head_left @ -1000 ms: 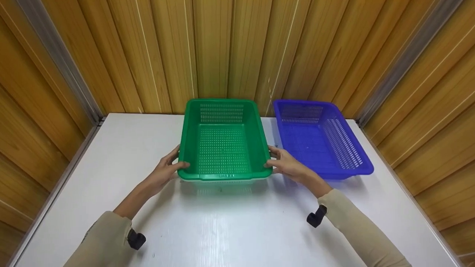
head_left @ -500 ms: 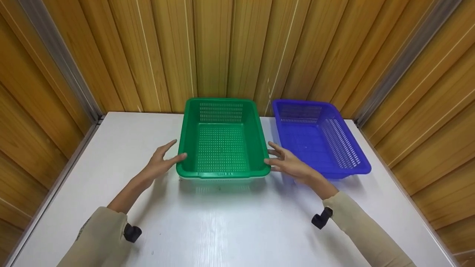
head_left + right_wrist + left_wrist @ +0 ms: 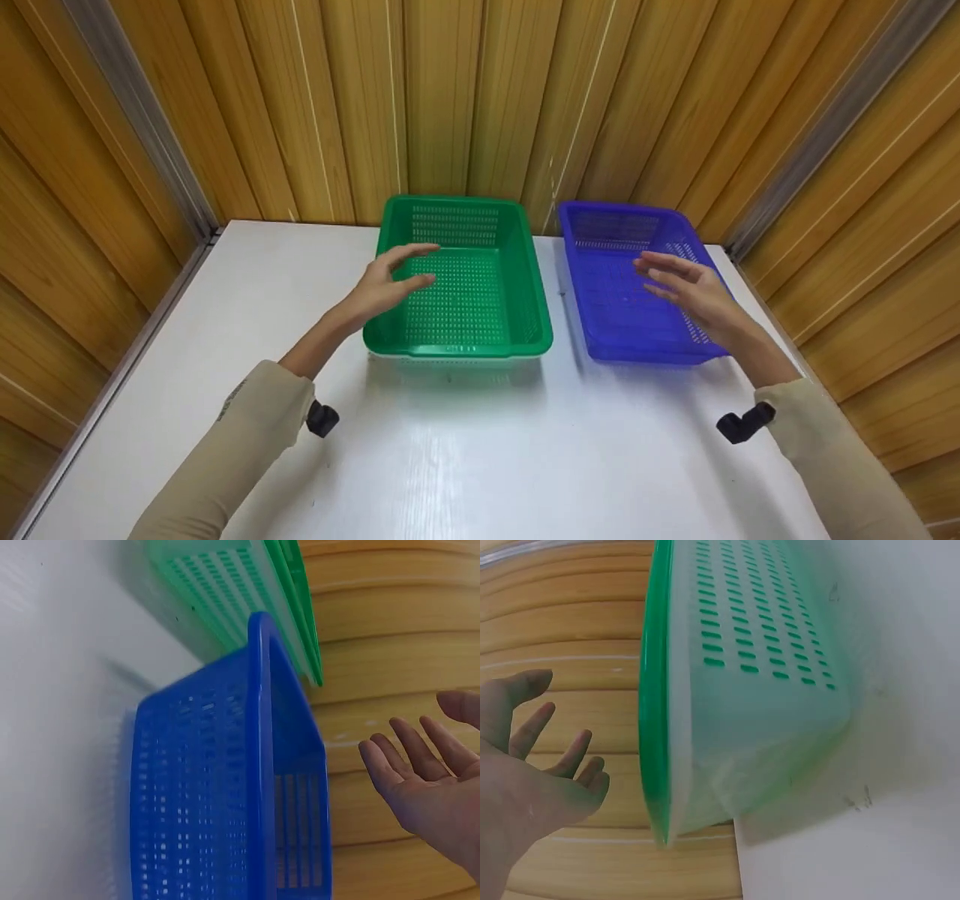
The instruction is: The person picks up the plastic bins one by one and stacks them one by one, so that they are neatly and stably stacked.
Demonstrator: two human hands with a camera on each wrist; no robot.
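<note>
Green basket [image 3: 457, 300] sits on the white table [image 3: 465, 450], perforated walls and floor, nothing inside; the blue basket [image 3: 637, 300] stands just beside it, likewise holding nothing. Your left hand [image 3: 390, 281] hovers over the green one with fingers spread, gripping nothing; your right hand [image 3: 690, 292] hangs likewise over the blue.

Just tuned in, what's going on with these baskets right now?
A person has both hands in the air above two plastic baskets on a white table. The left hand hovers open over the left side of the green basket, and the right hand hovers open over the blue basket. Neither hand touches or holds anything. The baskets sit side by side near the wooden wall, apart from each other, and both look empty.
</note>
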